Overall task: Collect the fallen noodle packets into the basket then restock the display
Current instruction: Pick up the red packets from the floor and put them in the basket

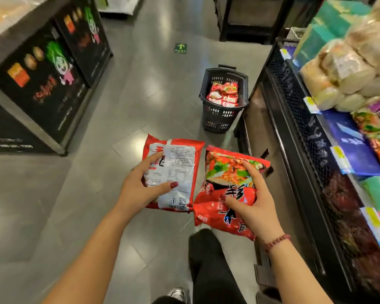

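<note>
My left hand [145, 185] grips a red noodle packet [180, 163], its white printed back facing up. My right hand [252, 198] grips a second red noodle packet [224, 172], picture side up, just to the right of the first. Both packets are held above the grey floor in front of me. A black plastic basket [219, 119] stands on the floor ahead, near the shelf's corner, with several red noodle packets [225, 94] inside.
A dark shelving unit [298, 132] with bagged goods and price tags runs along the right. A black display stand [42, 84] with printed graphics stands at the left. Grey tiled aisle floor [140, 91] lies between them. My dark trouser leg [208, 266] shows below.
</note>
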`<action>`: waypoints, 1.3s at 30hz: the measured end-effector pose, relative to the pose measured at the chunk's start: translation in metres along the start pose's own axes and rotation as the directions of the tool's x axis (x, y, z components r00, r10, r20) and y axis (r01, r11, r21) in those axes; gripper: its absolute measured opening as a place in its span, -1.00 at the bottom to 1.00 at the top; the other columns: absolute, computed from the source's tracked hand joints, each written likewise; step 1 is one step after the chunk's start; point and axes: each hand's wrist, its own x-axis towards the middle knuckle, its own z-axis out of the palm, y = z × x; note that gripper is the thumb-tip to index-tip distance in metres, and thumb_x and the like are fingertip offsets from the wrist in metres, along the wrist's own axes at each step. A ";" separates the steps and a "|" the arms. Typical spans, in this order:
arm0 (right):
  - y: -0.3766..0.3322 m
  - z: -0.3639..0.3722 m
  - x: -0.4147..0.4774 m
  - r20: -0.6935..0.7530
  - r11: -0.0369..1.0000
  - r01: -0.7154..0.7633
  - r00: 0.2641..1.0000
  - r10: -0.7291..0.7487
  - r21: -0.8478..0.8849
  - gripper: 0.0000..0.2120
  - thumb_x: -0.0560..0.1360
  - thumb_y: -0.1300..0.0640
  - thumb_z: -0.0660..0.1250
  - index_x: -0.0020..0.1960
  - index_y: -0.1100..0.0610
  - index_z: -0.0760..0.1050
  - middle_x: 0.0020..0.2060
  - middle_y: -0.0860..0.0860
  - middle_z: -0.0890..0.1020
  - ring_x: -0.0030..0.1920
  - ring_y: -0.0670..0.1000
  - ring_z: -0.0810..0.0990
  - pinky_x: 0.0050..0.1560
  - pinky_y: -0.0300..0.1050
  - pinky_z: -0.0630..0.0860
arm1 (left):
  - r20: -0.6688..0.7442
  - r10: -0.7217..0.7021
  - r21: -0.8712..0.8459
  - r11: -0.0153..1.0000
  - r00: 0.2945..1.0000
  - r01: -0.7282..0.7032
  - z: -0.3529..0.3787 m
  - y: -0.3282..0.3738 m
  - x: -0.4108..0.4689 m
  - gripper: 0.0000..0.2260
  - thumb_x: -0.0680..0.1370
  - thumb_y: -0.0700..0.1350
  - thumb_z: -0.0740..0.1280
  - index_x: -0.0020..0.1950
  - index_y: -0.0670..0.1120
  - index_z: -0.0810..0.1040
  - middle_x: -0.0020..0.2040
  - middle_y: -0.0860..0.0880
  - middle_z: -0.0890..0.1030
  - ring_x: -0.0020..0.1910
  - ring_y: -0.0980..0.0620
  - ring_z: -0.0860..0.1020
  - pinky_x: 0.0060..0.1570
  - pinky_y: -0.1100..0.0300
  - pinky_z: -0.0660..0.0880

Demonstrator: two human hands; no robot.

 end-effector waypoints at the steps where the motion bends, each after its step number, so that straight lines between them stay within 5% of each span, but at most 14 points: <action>1: 0.001 -0.003 0.025 0.001 1.000 -0.002 1.000 0.002 -0.009 -0.24 0.35 0.19 0.55 0.30 -0.41 0.29 0.30 -0.17 0.43 0.23 -0.05 0.53 0.13 0.14 0.57 | 0.001 0.001 -0.003 1.000 1.000 -0.001 0.007 0.002 0.022 -0.39 0.36 -0.19 0.57 0.33 0.15 0.48 0.22 0.20 0.54 0.16 0.12 0.57 0.02 0.29 0.58; 7: -0.004 -0.034 0.178 0.040 1.000 0.026 0.999 -0.026 -0.004 -0.23 0.36 0.23 0.53 0.26 -0.45 0.28 0.26 -0.27 0.42 0.20 -0.13 0.52 0.12 -0.03 0.58 | -0.005 -0.028 -0.021 0.999 1.000 0.028 0.052 0.030 0.160 -0.37 0.35 -0.20 0.58 0.34 0.15 0.48 0.20 0.17 0.55 0.08 0.20 0.59 -0.01 0.24 0.61; 11: -0.012 -0.054 0.265 0.041 1.000 0.024 0.999 -0.023 -0.020 -0.22 0.35 0.23 0.54 0.24 -0.48 0.29 0.29 -0.21 0.43 0.22 -0.15 0.51 0.20 0.06 0.55 | 0.011 -0.022 -0.017 1.000 1.000 0.022 0.073 0.053 0.243 -0.36 0.34 -0.25 0.58 0.35 0.10 0.50 0.21 0.13 0.59 0.08 0.24 0.60 0.01 0.35 0.56; 26: -0.009 -0.063 0.580 -0.008 0.995 -0.093 0.996 0.093 -0.040 -0.23 0.35 0.17 0.54 0.37 -0.32 0.26 0.34 -0.13 0.41 0.24 -0.11 0.50 0.19 0.11 0.55 | 0.077 -0.114 -0.015 0.993 0.990 0.115 0.119 0.072 0.573 -0.36 0.34 -0.23 0.58 0.32 0.18 0.48 0.18 0.18 0.57 0.08 0.17 0.62 0.07 0.11 0.61; 29: -0.017 -0.066 0.641 -0.021 0.990 -0.125 0.992 0.124 -0.069 -0.23 0.35 0.15 0.54 0.34 -0.38 0.25 0.33 -0.15 0.39 0.26 -0.08 0.48 0.18 0.15 0.54 | 0.106 -0.131 -0.018 0.991 0.986 0.133 0.126 0.081 0.640 -0.37 0.34 -0.25 0.57 0.31 0.16 0.48 0.19 0.16 0.57 0.06 0.18 0.62 -0.01 0.17 0.62; 34: -0.018 -0.083 0.725 -0.075 0.986 -0.130 0.990 0.123 -0.101 -0.20 0.35 0.24 0.53 0.28 -0.42 0.26 0.34 -0.11 0.39 0.28 -0.12 0.44 0.10 -0.16 0.49 | 0.149 -0.125 -0.045 0.990 0.981 0.133 0.153 0.091 0.740 -0.37 0.35 -0.33 0.55 0.35 0.03 0.49 0.23 0.14 0.55 0.06 0.30 0.59 -0.07 0.40 0.53; 39: -0.003 -0.104 0.807 -0.094 0.971 -0.209 0.976 0.199 -0.115 -0.20 0.35 0.24 0.53 0.29 -0.42 0.24 0.32 -0.10 0.37 0.27 -0.08 0.43 0.20 0.06 0.51 | 0.151 -0.166 -0.064 0.982 0.975 0.177 0.194 0.081 0.819 -0.38 0.35 -0.36 0.53 0.34 0.02 0.48 0.25 0.12 0.54 0.13 0.24 0.58 0.02 0.37 0.53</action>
